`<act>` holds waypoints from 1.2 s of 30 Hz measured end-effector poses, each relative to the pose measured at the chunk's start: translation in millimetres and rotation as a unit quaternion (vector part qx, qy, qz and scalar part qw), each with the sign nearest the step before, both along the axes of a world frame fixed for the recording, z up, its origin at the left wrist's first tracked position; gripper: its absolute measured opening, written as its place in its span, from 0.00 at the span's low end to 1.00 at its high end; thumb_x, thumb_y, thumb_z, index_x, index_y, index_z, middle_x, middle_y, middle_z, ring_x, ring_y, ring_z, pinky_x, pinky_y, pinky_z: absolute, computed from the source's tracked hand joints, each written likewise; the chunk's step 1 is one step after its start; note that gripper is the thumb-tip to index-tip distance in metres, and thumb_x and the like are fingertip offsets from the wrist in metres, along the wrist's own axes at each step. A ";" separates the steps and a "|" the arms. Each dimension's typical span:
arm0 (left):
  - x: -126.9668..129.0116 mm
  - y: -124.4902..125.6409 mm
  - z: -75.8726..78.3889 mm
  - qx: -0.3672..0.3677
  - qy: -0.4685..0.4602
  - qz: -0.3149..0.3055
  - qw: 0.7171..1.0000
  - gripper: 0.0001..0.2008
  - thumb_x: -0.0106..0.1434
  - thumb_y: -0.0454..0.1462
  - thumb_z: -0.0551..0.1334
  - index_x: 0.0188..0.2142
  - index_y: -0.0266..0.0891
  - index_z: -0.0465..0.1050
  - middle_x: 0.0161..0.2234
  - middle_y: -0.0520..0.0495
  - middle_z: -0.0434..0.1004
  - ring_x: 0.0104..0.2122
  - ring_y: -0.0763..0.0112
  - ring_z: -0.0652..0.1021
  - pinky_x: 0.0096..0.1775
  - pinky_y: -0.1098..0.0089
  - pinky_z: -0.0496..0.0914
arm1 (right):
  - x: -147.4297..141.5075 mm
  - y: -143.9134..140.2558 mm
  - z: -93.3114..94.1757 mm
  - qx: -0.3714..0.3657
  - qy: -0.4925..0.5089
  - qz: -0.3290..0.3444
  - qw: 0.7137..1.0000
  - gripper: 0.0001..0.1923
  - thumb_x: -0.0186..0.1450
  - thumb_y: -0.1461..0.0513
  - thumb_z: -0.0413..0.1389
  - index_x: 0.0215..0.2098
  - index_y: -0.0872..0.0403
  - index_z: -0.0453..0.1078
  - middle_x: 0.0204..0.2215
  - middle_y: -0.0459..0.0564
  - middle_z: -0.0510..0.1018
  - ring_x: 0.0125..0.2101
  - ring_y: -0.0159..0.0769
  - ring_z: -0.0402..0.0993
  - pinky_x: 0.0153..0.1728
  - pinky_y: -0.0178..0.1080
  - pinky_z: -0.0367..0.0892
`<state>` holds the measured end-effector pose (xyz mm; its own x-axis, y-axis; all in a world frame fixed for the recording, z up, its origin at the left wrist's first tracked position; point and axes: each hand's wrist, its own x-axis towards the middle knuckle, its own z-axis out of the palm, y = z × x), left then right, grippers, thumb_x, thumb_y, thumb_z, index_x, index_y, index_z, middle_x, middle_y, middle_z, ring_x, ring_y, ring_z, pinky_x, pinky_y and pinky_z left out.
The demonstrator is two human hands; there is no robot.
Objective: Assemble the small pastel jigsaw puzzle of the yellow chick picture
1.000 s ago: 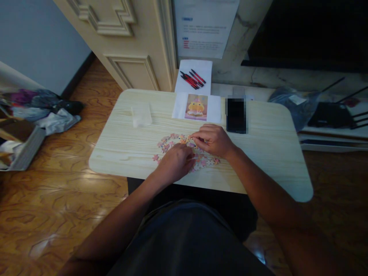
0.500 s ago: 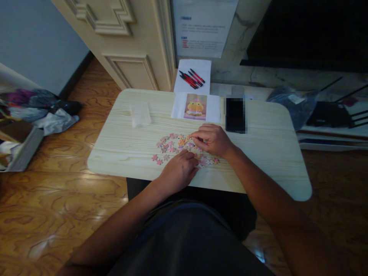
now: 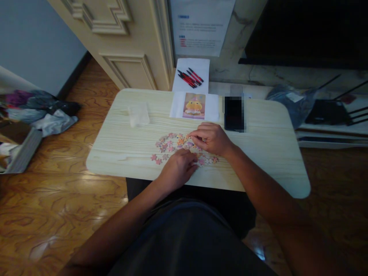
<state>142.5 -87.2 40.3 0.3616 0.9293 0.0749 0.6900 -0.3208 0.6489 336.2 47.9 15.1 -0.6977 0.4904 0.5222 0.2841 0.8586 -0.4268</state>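
Note:
A cluster of small pink and orange puzzle pieces [image 3: 169,144] lies in the middle of a light wooden table [image 3: 267,153]. My left hand [image 3: 178,168] rests on the near edge of the cluster, fingers curled over some pieces. My right hand [image 3: 209,138] sits on the far right part of the cluster, fingertips pinched at a piece near the centre. A picture card [image 3: 194,105] showing a yellow cartoon figure lies on white paper beyond the puzzle.
A dark phone [image 3: 234,113] lies right of the card. A clear plastic box [image 3: 138,114] stands at the far left of the table. Red and black pens [image 3: 189,77] lie on paper behind it. Bags [image 3: 37,111] sit on the floor to the left.
My left hand has slid slightly toward me and right along the near edge of the pieces. My right hand stays in place. The view has shifted a little.

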 end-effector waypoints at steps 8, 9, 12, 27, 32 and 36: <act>-8.3 2.6 3.4 0.033 0.007 -0.036 0.999 0.06 0.72 0.29 0.69 0.43 0.37 0.86 0.39 0.43 0.82 0.42 0.61 0.82 0.46 0.63 0.79 | -0.9 -2.0 1.4 0.014 0.006 -0.002 1.000 0.12 0.77 0.61 0.59 0.40 0.52 0.86 0.30 0.48 0.83 0.33 0.39 0.77 0.40 0.42 0.68; -6.3 2.5 3.2 0.036 0.017 -0.045 0.998 0.04 0.72 0.30 0.70 0.44 0.37 0.86 0.41 0.42 0.82 0.43 0.60 0.82 0.47 0.62 0.79 | -0.9 -1.9 1.3 0.018 0.010 -0.001 1.000 0.12 0.77 0.61 0.59 0.40 0.52 0.86 0.30 0.48 0.83 0.33 0.39 0.77 0.39 0.42 0.68; 2.9 1.1 3.0 0.035 0.075 -0.070 0.994 0.04 0.71 0.33 0.72 0.44 0.34 0.85 0.42 0.40 0.82 0.45 0.55 0.81 0.49 0.57 0.80 | -0.5 -0.7 0.9 0.026 0.018 0.002 0.999 0.13 0.78 0.61 0.59 0.40 0.53 0.86 0.29 0.48 0.83 0.32 0.39 0.77 0.39 0.42 0.69; 16.2 -3.7 2.1 0.119 0.172 -0.162 0.964 0.13 0.79 0.33 0.63 0.35 0.35 0.80 0.37 0.42 0.80 0.39 0.59 0.78 0.43 0.59 0.76 | 1.6 1.8 0.7 0.004 0.008 -0.009 1.000 0.13 0.77 0.60 0.58 0.40 0.52 0.85 0.31 0.49 0.84 0.34 0.40 0.78 0.40 0.43 0.69; 15.2 -4.4 -0.4 0.117 0.137 -0.103 0.978 0.08 0.78 0.34 0.64 0.40 0.35 0.80 0.39 0.42 0.81 0.42 0.57 0.79 0.46 0.58 0.78 | 2.7 2.8 1.5 0.025 0.015 -0.014 0.999 0.13 0.78 0.60 0.58 0.41 0.53 0.85 0.30 0.49 0.84 0.33 0.39 0.78 0.39 0.42 0.70; 18.9 -2.0 -1.5 0.118 0.122 -0.081 0.982 0.05 0.78 0.35 0.66 0.44 0.35 0.81 0.41 0.41 0.82 0.44 0.56 0.80 0.48 0.58 0.79 | 1.6 2.8 1.5 0.038 0.030 -0.012 0.999 0.13 0.77 0.62 0.58 0.40 0.54 0.85 0.30 0.49 0.84 0.32 0.39 0.78 0.39 0.42 0.70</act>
